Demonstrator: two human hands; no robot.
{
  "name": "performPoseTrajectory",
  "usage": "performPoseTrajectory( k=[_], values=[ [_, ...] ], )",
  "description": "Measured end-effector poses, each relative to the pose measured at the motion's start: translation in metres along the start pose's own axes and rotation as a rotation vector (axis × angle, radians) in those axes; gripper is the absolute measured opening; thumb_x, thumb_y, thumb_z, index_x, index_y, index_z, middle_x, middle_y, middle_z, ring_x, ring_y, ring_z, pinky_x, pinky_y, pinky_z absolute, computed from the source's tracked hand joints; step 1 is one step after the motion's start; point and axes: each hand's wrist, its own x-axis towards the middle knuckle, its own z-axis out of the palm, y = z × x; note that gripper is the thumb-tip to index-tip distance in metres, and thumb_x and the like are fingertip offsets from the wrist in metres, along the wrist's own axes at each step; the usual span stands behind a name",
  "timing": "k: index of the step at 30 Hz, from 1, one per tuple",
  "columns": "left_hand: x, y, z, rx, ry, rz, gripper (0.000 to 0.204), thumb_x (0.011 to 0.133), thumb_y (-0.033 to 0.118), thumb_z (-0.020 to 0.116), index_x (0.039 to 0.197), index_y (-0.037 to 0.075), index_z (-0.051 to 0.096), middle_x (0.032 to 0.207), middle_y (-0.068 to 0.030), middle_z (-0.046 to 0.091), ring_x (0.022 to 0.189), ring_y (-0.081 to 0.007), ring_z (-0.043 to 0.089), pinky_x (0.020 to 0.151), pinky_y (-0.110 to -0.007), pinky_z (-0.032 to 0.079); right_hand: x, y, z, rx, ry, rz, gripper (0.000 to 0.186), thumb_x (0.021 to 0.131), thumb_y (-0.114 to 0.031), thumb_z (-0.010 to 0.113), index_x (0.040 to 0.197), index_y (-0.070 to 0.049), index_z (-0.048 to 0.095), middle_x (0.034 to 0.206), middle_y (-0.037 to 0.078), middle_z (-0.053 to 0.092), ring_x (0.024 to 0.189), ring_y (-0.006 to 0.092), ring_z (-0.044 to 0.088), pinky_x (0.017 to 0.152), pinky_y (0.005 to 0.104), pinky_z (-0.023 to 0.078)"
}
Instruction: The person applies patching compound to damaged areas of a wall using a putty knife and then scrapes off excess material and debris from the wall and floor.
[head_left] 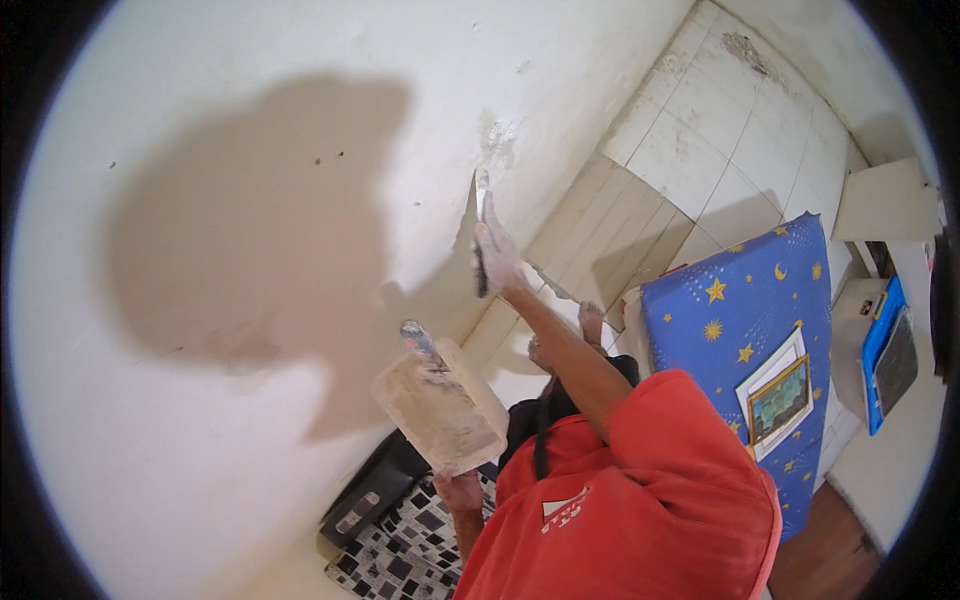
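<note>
My right hand (498, 258) grips a putty knife (483, 186) by its dark handle, with the metal blade at the white wall (220, 470) just below a rough, patched spot (496, 140). My left hand (458, 489) holds a pale, dirty rectangular plastic tray (432, 415) from underneath at its near end. A second tool (420, 342) with a worn handle lies in the tray, its far end jutting over the rim.
Tiled floor (725, 140) runs along the wall. At right are a blue star-print mattress (715, 310) with framed pictures (778, 400) on it, and furniture (885, 195) with a blue-edged object (885, 355). Below lie a black item (370, 490) and a checked cloth (400, 540). My feet (590, 325) are bare.
</note>
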Motion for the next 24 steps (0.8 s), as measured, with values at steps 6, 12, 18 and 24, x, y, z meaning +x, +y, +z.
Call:
performPoseTrajectory(
  k=[6, 12, 18, 24],
  values=[
    [0.003, 0.002, 0.005, 0.064, 0.010, -0.017, 0.083, 0.079, 0.025, 0.067, 0.148, -0.001, 0.031, 0.147, -0.0176, 0.044, 0.134, -0.0334, 0.046, 0.109, -0.052, 0.042, 0.018, -0.043, -0.034, -0.374, 0.369, -0.164, 0.050, 0.102, -0.019, 0.046, 0.149, -0.006, 0.036, 0.082, 0.013, 0.057, 0.067, 0.0214, 0.059, 0.064, 0.0375, 0.052],
    [0.008, -0.003, -0.010, 0.011, -0.007, -0.012, 0.081, 0.080, 0.026, 0.066, 0.148, 0.000, 0.032, 0.147, -0.0176, 0.045, 0.132, -0.0337, 0.048, 0.110, -0.051, 0.042, 0.070, 0.005, 0.014, -0.641, 0.406, -0.367, 0.068, 0.098, -0.014, 0.049, 0.156, -0.004, 0.013, 0.111, 0.028, 0.052, 0.101, 0.0395, 0.053, 0.089, 0.0475, 0.043],
    [0.011, 0.000, -0.009, 0.014, -0.024, -0.016, 0.079, 0.082, 0.028, 0.065, 0.148, 0.000, 0.032, 0.146, -0.0171, 0.046, 0.132, -0.0341, 0.048, 0.109, -0.053, 0.042, 0.016, 0.025, -0.011, -0.570, 0.030, -0.217, 0.070, 0.099, -0.016, 0.048, 0.156, -0.005, 0.008, 0.095, 0.017, 0.053, 0.083, 0.0233, 0.060, 0.070, 0.0368, 0.051],
    [0.019, 0.005, -0.011, -0.012, -0.135, -0.081, 0.076, 0.084, 0.025, 0.063, 0.148, 0.000, 0.032, 0.145, -0.0181, 0.046, 0.131, -0.0346, 0.049, 0.106, -0.054, 0.045, 0.044, -0.026, -0.022, 0.004, 0.012, 0.073, 0.068, 0.100, -0.018, 0.047, 0.156, -0.005, 0.011, 0.089, 0.009, 0.052, 0.077, 0.0173, 0.059, 0.062, 0.0325, 0.050]
  ],
)
